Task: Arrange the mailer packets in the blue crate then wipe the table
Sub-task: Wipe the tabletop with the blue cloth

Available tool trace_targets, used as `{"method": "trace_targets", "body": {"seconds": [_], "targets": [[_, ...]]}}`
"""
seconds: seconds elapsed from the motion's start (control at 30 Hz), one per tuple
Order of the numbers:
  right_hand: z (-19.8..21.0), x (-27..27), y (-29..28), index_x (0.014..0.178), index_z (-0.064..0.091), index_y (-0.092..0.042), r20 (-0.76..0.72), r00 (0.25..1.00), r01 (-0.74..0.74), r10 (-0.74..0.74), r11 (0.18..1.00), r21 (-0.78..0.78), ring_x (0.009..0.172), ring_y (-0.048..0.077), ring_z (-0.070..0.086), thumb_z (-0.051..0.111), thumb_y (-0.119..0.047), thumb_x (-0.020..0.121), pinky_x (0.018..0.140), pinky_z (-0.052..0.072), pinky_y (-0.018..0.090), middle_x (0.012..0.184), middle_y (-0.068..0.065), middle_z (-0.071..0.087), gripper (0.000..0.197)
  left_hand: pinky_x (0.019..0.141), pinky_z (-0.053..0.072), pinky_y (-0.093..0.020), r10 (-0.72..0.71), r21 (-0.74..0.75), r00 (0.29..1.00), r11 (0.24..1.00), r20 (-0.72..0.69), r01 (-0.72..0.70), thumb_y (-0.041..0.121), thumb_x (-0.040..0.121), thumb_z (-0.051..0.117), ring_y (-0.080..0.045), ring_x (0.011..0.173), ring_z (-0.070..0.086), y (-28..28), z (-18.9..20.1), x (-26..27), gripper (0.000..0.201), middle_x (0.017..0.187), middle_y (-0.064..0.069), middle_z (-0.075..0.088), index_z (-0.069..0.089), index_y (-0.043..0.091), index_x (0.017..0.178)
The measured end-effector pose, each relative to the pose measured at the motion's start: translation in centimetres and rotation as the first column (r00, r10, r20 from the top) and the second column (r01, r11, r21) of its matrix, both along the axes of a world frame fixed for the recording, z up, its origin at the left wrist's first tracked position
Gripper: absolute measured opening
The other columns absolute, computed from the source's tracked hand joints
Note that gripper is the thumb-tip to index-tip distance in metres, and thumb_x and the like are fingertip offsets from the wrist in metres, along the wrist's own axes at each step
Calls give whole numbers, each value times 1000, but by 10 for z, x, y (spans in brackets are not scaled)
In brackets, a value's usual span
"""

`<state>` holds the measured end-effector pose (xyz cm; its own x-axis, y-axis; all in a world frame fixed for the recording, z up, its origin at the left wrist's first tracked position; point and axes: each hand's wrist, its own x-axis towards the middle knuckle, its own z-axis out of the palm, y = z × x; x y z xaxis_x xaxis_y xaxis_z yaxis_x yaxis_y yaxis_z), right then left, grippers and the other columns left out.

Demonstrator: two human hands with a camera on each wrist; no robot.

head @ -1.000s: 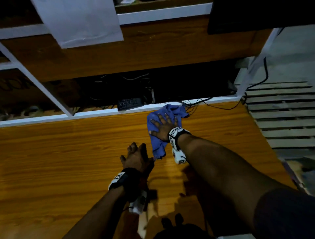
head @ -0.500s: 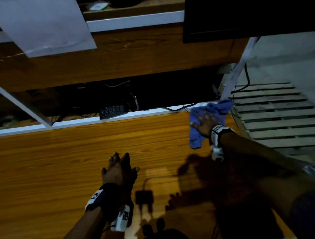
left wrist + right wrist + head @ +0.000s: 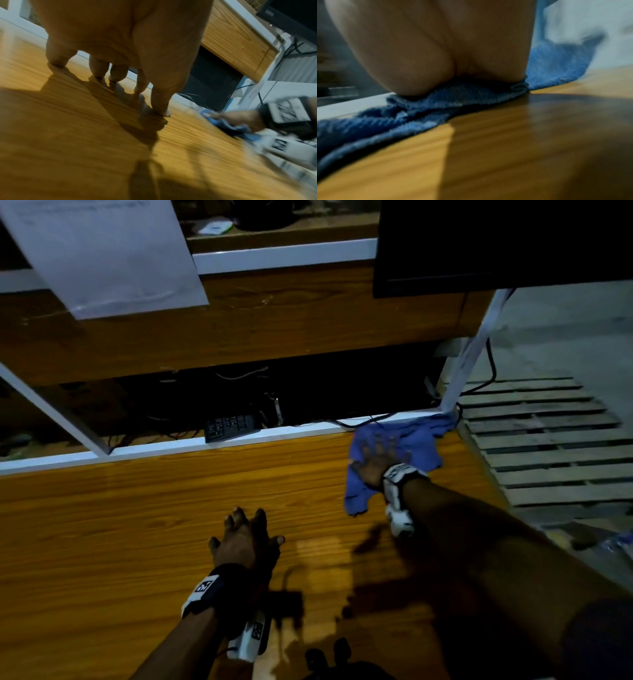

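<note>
The table (image 3: pixel 137 525) is made of shiny orange-brown wood with long lines in it. A white strip (image 3: pixel 171 445) runs along its far edge. The room is dim, and dark shadows of the arms fall on the wood near the person.

A blue cloth (image 3: pixel 404 440) lies on the far right corner of the table, bunched up and soft. One end of it touches the white strip. The right hand (image 3: pixel 376 463) lies flat on top of the cloth and presses it down on the wood. Its fingers (image 3: pixel 380 445) are straight and spread apart. In the right wrist view the palm sits right on the fuzzy cloth (image 3: pixel 471 94).

The left hand (image 3: pixel 245 537) rests on the bare wood, nearer the person and well apart from the cloth. Its fingers (image 3: pixel 161 102) are straight, a little apart, with the tips touching the table. It holds nothing.

Behind the table there is a dark gap with wires and a black power strip (image 3: pixel 231 424). Above the gap is a wooden shelf (image 3: pixel 274 316) with a white sheet of paper (image 3: pixel 102 258) hanging over its front. A black screen (image 3: pixel 496 244) sits at the top right. A white metal leg (image 3: pixel 469 354) slants up from the table corner. To the right, past the table, wooden slats (image 3: pixel 548 446) lie on a grey floor.

The mailer packets and the blue crate cannot be seen in any view.
</note>
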<state>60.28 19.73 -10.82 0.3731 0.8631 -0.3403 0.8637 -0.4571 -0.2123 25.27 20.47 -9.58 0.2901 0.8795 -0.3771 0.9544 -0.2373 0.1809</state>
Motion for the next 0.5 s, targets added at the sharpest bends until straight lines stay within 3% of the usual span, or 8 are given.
{"method": "trace_targets", "body": {"seconds": [0.13, 0.27, 0.4, 0.47, 0.5], "targets": [[1, -114, 51, 163, -2, -37, -26, 975, -220, 221, 975, 20, 156, 38, -18, 34, -72, 98, 117, -6, 74, 171, -3, -17, 82, 120, 13, -68, 13, -5, 998, 1000, 61, -13, 68, 94, 50, -32, 159, 0, -4, 0, -6, 79, 173, -7, 0, 18, 40, 160], [3, -195, 78, 163, 3, -40, -26, 892, -451, 451, 892, -15, 157, 35, -19, 38, -69, 97, 116, -8, 74, 172, -2, -12, 80, 123, 12, -62, 54, 0, 993, 999, 105, -54, 56, 94, 59, -27, 160, 0, -7, -5, -9, 77, 173, -3, 1, 23, 43, 160], [-5, -179, 71, 162, 2, -42, 30, 852, -523, 523, 852, 10, 158, 32, -12, 26, -78, 96, 119, -2, 70, 173, -3, -10, 80, 123, 8, -63, 42, -16, 992, 999, 117, -41, 54, 97, 57, -28, 160, -4, -5, -4, -10, 74, 173, -3, -2, 22, 41, 161], [-9, -144, 57, 162, 2, -43, 59, 882, -470, 467, 882, 40, 159, 32, -10, 7, -91, 81, 119, 1, 69, 173, -3, -10, 95, 123, 6, -63, 32, -12, 994, 999, 105, -31, 65, 96, 52, -29, 159, -5, -6, -4, -10, 78, 173, -4, -5, 17, 41, 162], [-10, -121, 49, 162, 3, -44, 49, 909, -417, 415, 907, 55, 159, 31, -10, 8, -92, 80, 119, 2, 69, 173, -4, -11, 95, 123, 5, -63, 34, -10, 995, 999, 98, -33, 70, 95, 50, -29, 159, -5, -7, -3, -9, 81, 173, -4, -5, 16, 41, 162]]}}
